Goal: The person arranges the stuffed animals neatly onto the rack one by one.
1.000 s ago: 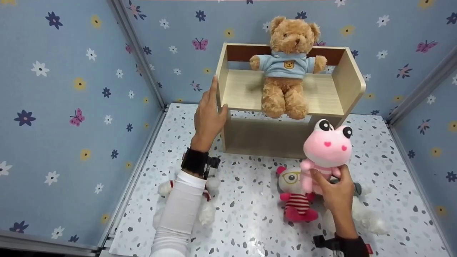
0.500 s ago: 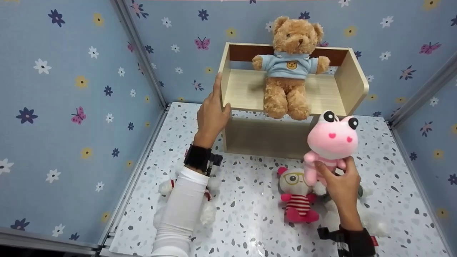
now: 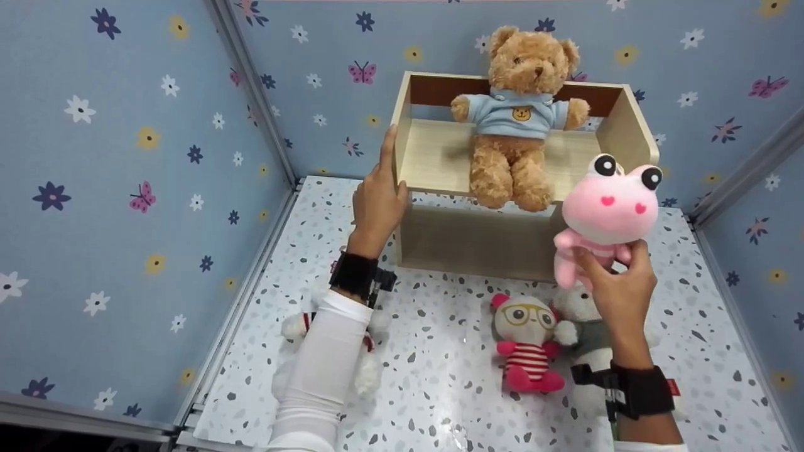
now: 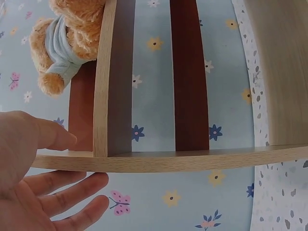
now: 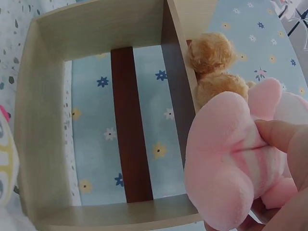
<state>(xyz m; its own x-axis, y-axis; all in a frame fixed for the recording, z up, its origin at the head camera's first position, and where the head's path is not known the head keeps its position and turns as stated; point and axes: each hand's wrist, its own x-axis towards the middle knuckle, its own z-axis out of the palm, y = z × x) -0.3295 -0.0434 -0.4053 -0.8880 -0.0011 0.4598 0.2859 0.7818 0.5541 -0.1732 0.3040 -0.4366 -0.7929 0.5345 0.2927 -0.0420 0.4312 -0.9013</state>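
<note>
Gripping frog [image 3: 610, 210] by torso in curled fingers of right hand [image 3: 625, 289], likely to leave face uncovered | aloft by near right corner of shelf [image 3: 436, 150] | straddling its left side with nearly straight fingers of left hand [image 3: 378, 204], probably to steady it

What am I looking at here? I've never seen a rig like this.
There is no machine: each grip is a person's bare hand. The wide picture comes from a head camera looking down; the close ones from the left wrist camera and right wrist camera. The left grip holds the side of a shelf, thumb inside, fingers outside. The right grip holds a pink plush toy in front of the shelf's right end. A teddy bear sits on the shelf. On the speckled surface rest a plush in striped clothes, a pale plush beside it and, partly hidden, a white plush.
</note>
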